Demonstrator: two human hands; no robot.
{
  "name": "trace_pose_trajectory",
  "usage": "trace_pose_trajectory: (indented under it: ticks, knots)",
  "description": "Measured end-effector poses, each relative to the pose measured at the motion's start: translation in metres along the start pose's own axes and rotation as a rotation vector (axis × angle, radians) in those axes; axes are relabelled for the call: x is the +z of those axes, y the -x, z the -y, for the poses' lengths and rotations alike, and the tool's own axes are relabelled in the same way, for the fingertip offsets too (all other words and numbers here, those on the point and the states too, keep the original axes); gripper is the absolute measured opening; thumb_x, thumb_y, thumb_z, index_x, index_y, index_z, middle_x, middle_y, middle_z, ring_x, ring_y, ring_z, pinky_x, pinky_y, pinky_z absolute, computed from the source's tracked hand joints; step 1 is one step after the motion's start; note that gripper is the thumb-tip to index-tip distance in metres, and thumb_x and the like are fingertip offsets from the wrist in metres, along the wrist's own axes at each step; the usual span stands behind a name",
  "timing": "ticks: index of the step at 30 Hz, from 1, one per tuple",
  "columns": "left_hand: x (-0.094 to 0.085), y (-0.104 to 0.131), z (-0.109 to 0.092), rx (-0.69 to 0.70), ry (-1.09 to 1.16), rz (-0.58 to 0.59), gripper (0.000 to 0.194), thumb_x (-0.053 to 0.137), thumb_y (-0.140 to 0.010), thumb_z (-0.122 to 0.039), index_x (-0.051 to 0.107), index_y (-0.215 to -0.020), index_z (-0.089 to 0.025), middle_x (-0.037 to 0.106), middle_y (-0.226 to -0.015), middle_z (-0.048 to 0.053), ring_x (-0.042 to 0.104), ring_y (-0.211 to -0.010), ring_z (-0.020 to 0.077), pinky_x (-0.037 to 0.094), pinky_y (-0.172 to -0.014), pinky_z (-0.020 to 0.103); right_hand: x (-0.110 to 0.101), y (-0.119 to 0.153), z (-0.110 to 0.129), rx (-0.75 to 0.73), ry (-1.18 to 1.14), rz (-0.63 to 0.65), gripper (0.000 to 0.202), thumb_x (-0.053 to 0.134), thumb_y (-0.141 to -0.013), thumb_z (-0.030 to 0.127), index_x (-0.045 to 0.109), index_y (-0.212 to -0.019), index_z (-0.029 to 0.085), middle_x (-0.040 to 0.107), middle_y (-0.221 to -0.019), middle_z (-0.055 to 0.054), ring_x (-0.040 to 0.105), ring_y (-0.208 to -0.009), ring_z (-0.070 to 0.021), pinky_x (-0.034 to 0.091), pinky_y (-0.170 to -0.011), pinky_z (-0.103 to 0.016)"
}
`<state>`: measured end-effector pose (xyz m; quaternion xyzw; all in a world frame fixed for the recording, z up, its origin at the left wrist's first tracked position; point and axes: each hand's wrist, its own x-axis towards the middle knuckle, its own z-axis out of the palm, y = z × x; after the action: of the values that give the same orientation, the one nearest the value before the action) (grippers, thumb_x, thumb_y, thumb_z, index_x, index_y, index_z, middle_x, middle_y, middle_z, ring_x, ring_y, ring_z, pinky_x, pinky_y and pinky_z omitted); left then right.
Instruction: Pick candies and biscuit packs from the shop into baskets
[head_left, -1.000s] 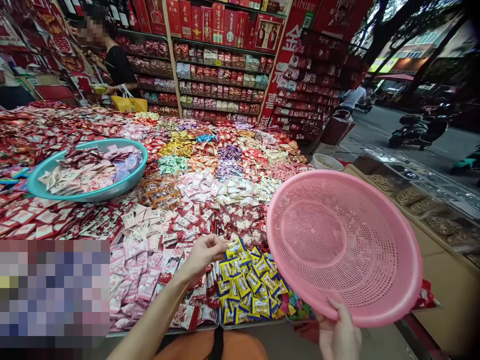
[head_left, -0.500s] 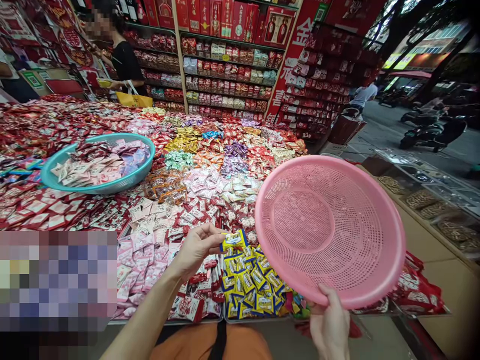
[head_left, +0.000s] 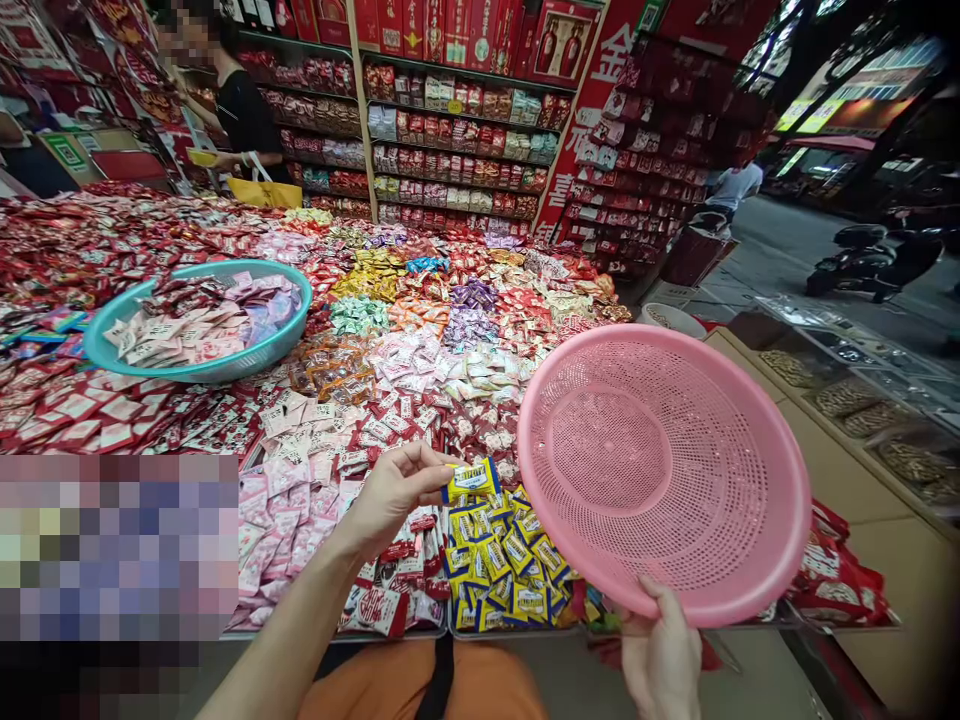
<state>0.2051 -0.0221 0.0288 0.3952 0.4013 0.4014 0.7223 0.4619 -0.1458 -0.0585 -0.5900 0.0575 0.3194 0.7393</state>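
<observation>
Now pinching a yellow packet [head_left: 472, 481] by its left end in the left hand [head_left: 386, 500]; holding it crosswise, back from the near edge of the tray [head_left: 517, 633], free end toward the pink basket [head_left: 611, 450]; clasping that basket's near rim in the right hand [head_left: 664, 645].

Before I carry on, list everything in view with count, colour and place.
Held packet: one, yellow and blue, above its pile
Matching packets: many, yellow and blue, front tray
Other packets: many, mixed colours, across the display
Pink basket: one, right
Teal basket: one, holding packets, left
White tub: one, beyond pink basket
Stocked shelves: several, mostly red goods, back
Person: one, black top, back left
Yellow bag: one, beside person
Scooter: one, dark, street
Left hand: one, bare, pinching packet
Right hand: one, bare, gripping pink rim
</observation>
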Motion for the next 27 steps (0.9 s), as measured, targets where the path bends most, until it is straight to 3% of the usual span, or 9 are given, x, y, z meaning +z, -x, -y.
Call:
trace_pose_trajectory:
  ticks: [6, 10, 14, 21, 27]
  knots:
    - [-0.002, -0.003, 0.004, -0.025, 0.098, 0.007, 0.023, 0.073, -0.067, -0.022, 0.052, -0.062, -0.013, 0.066, -0.084, 0.004, 0.063, -0.071, 0.0117, 0.052, -0.061, 0.021, -0.001, -0.001, -0.002, 0.004, -0.008, 0.004, 0.027, 0.071, -0.049, 0.013, 0.059, -0.072, 0.014, 0.057, -0.076, 0.003, 0.054, -0.06, -0.0086, 0.05, -0.043, -0.015]
    - [-0.006, -0.009, 0.017, -0.112, 0.366, 0.002, 0.017, 0.07, -0.07, -0.016, 0.053, -0.075, -0.016, 0.065, -0.079, 0.001, 0.065, -0.069, 0.0102, 0.054, -0.061, 0.018, -0.002, -0.003, -0.004, 0.008, 0.019, 0.02, 0.026, 0.071, -0.051, 0.015, 0.058, -0.075, 0.014, 0.057, -0.076, 0.004, 0.054, -0.059, -0.0087, 0.047, -0.041, -0.015]
    - [-0.001, -0.012, 0.029, -0.219, 0.605, 0.033, 0.018, 0.059, -0.076, -0.009, 0.055, -0.091, -0.017, 0.064, -0.084, 0.003, 0.066, -0.076, 0.0107, 0.053, -0.06, 0.013, -0.001, -0.003, -0.005, -0.01, 0.037, 0.046, 0.025, 0.071, -0.052, 0.016, 0.056, -0.073, 0.015, 0.055, -0.073, 0.004, 0.052, -0.057, -0.009, 0.045, -0.039, -0.016]
    - [-0.001, -0.013, 0.034, -0.381, 0.926, 0.113, 0.031, 0.04, -0.083, 0.0, 0.053, -0.104, -0.017, 0.055, -0.08, 0.004, 0.057, -0.061, 0.0058, 0.046, -0.047, 0.009, 0.001, -0.005, -0.003, -0.015, 0.054, 0.046, 0.026, 0.072, -0.051, 0.016, 0.055, -0.071, 0.015, 0.05, -0.069, 0.006, 0.046, -0.052, -0.007, 0.042, -0.037, -0.016]
    - [-0.01, -0.012, 0.034, -0.38, 0.994, 0.147, 0.031, 0.04, -0.084, 0.0, 0.054, -0.105, -0.018, 0.051, -0.082, 0.005, 0.052, -0.061, 0.0055, 0.042, -0.044, 0.007, 0.004, -0.005, 0.001, -0.052, 0.044, 0.057, 0.029, 0.072, -0.051, 0.015, 0.057, -0.076, 0.015, 0.053, -0.077, 0.005, 0.05, -0.058, -0.008, 0.044, -0.039, -0.016]
